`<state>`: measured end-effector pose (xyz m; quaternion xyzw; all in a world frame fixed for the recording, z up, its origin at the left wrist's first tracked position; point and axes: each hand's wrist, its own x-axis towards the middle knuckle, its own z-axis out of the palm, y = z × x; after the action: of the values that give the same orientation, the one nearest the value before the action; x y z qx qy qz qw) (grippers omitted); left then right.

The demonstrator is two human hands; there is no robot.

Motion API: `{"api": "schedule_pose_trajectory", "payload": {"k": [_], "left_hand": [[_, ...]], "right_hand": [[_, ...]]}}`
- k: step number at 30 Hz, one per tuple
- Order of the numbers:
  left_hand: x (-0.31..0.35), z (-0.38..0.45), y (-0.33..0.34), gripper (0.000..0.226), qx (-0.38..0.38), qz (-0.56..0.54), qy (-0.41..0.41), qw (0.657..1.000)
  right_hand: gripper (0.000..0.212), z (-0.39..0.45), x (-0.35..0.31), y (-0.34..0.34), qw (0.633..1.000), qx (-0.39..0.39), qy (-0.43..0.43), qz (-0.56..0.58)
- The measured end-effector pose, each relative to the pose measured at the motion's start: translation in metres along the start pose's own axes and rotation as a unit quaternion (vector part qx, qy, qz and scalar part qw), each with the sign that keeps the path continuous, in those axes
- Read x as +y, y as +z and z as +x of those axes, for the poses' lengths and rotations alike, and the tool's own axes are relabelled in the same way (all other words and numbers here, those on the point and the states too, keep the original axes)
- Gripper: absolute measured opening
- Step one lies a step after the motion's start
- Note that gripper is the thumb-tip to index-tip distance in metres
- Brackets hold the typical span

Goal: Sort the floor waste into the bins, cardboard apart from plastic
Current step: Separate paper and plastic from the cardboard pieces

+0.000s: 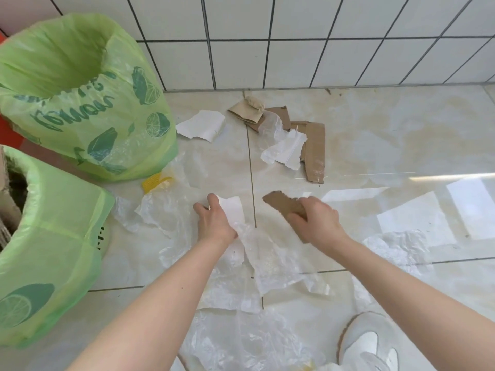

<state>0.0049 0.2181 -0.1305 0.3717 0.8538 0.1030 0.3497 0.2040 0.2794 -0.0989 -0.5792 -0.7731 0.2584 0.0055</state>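
My right hand (316, 220) grips a torn brown cardboard piece (281, 203) just above the floor. My left hand (214, 220) is closed on a white sheet (233, 210) joined to crumpled clear plastic film (270, 261) lying on the tiles. Two bins lined with green lemon-print bags stand at the left: the far bin (80, 103) looks empty inside, and the near bin (53, 253) shows cardboard at its opening. More cardboard strips (313, 148) lie by the wall, mixed with a white plastic bag (284, 149) and a white torn sheet (203, 125).
Clear plastic film (160, 212) spreads over the floor between the bins and my arms, with a yellow scrap (155, 180) near the far bin. Another crumpled film (399, 247) lies to the right. My white shoe (367, 341) is at the bottom right. A tiled wall (294, 36) closes the back.
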Motion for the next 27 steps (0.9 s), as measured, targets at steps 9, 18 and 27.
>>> {"api": "schedule_pose_trajectory", "payload": {"k": [9, 18, 27], "left_hand": [[0.028, 0.036, -0.027, 0.067, 0.066, -0.142, 0.024, 0.987], [0.054, 0.118, -0.085, 0.013, 0.095, -0.028, 0.114, 0.989], [0.070, 0.187, -0.112, 0.036, 0.101, 0.264, 0.140, 0.949]], "right_hand": [[0.010, 0.065, 0.009, -0.046, 0.871, 0.052, 0.240, 0.424], [0.017, 0.136, -0.006, -0.049, 0.825, 0.031, 0.300, 0.478], [0.017, 0.168, -0.013, -0.038, 0.947, 0.036, 0.261, 0.182]]}}
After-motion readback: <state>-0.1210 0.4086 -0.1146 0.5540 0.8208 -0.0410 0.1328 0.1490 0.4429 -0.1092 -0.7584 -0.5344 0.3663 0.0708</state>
